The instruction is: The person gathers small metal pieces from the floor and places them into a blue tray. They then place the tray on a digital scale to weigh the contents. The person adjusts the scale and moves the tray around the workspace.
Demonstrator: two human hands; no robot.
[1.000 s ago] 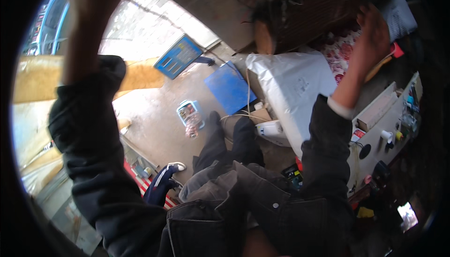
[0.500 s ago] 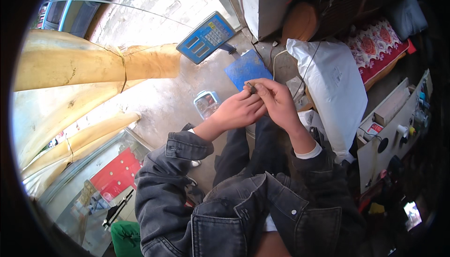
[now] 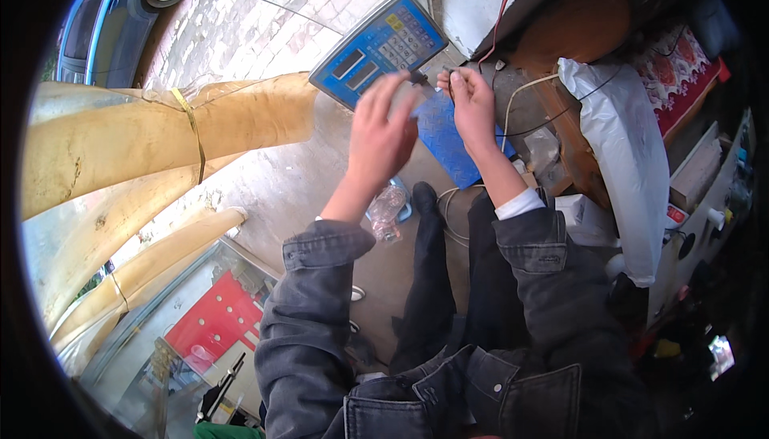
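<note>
My left hand (image 3: 380, 130) is raised in front of the scale's display, its fingers bent but apart and slightly blurred. I see nothing held in it. To its right, my right hand (image 3: 473, 106) is closed, thumb pressed to the fingers. A small dark thing seems pinched at the fingertips, too small to name. Just behind both hands stands a platform scale, with a blue keypad display head (image 3: 380, 50) on a post. Below it on the floor lies the scale's blue metal plate (image 3: 452, 147), partly behind my right hand.
Rolled yellowish plastic sheeting (image 3: 248, 122) is on the left, above a glass-topped case (image 3: 276, 275). A clear plastic container (image 3: 388, 207) sits on the floor near my feet. On the right hangs a white plastic bag (image 3: 621, 151); a pale cable (image 3: 510, 118) runs beside the scale.
My hands have separated and moved up and away toward the scale. The left came off the small dark thing both were touching. My view has shifted, and the scale appears larger.
</note>
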